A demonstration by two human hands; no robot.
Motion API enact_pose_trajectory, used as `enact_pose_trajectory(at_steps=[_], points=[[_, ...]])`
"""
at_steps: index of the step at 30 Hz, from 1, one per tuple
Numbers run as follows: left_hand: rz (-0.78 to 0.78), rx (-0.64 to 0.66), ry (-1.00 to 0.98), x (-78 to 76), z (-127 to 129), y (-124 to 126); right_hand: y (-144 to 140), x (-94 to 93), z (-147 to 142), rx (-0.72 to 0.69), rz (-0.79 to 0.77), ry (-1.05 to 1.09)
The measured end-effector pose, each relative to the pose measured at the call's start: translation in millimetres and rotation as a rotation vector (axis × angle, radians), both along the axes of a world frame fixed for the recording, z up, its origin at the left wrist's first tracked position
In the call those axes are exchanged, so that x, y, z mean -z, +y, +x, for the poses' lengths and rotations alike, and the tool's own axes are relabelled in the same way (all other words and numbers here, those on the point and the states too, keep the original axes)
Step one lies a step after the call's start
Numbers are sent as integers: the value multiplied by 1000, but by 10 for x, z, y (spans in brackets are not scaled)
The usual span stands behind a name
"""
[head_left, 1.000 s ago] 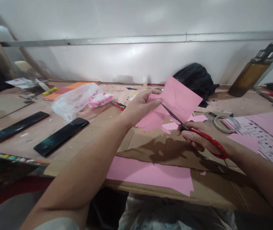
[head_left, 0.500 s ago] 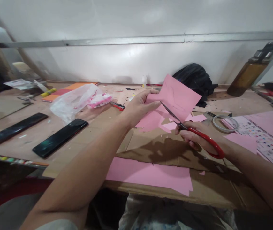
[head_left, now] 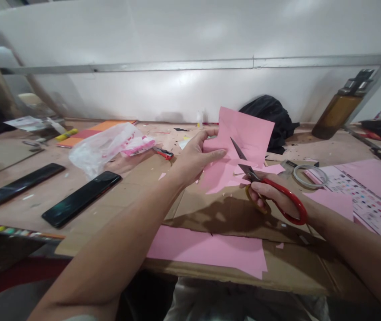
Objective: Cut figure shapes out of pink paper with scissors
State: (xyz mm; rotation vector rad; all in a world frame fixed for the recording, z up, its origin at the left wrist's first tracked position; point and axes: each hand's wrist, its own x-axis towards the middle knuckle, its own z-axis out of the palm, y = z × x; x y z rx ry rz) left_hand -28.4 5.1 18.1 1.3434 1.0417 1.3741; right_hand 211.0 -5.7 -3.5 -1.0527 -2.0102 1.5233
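My left hand (head_left: 198,156) grips a sheet of pink paper (head_left: 247,129) by its left side, thumb in front and fingers partly hidden behind. The sheet is held up above the cardboard. In my right hand (head_left: 264,191) is a pair of scissors (head_left: 285,198) with red handles, fingers through the loops. Its blades are spread apart and point up and left at the sheet. Whether they touch the paper I cannot tell. Pink offcuts (head_left: 270,169) lie under and beside the sheet. A long pink strip of paper (head_left: 206,249) rests along the cardboard's front edge.
Two phones (head_left: 81,199) lie at left, near a crumpled plastic bag (head_left: 103,149) and a red cutter (head_left: 164,153). Cardboard (head_left: 193,207) covers the table's front. At right are a tape roll (head_left: 309,177), a printed sheet (head_left: 364,191), an amber bottle (head_left: 339,111) and a black cloth bundle (head_left: 270,118).
The scissors' blades have opened wider and the right hand has shifted slightly. The pink sheet has turned a little in my left hand. The camera view has tilted slightly.
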Motion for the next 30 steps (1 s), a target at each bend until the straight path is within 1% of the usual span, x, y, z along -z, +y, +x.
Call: enact_pose_trajectory(at_steps=[5, 10, 14, 18, 24, 27, 30], points=[[-54, 27, -78, -33, 79, -58, -9, -54, -1, -54, 77, -21], [-95, 96, -149, -62, 126, -98, 25, -11, 25, -72, 128, -5], [-100, 80, -146, -49, 131, -96, 19, 30, 3, -34, 121, 58], [-64, 49, -88, -31, 144, -84, -27, 0, -30, -11, 130, 96], [-27, -79, -2, -27, 180, -88, -58, -31, -20, -7, 153, 87], [-5, -58, 5, -12, 187, -94, -59, -21, -25, -3, 158, 85], [-12, -21, -40, 4, 193, -100, -62, -16, -38, -3, 163, 85]])
